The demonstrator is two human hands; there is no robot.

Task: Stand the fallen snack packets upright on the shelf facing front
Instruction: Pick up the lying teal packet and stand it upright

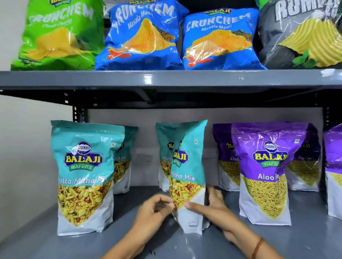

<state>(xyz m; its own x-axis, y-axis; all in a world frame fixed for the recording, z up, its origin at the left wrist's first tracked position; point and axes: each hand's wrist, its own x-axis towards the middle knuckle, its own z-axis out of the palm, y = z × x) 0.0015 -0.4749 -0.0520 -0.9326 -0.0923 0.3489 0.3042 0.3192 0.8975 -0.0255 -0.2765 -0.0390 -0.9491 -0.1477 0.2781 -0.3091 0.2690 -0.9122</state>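
Observation:
A teal Khatta Mitha Mix packet (188, 169) stands upright at the middle of the lower shelf (308, 243), turned partly sideways with its front angled to the right. My left hand (154, 212) pinches its lower left edge. My right hand (214, 205) wraps around its lower right side, thumb on the front. Another teal packet (83, 176) stands upright and faces front at the left, with one more behind it (124, 160). A further teal packet (164, 156) stands behind the held one.
Purple Aloo Sev packets (264, 172) stand upright on the right, with more behind them and one cut off at the edge (339, 170). The upper shelf (168, 81) carries green, blue and grey chip bags. A wall closes the left side.

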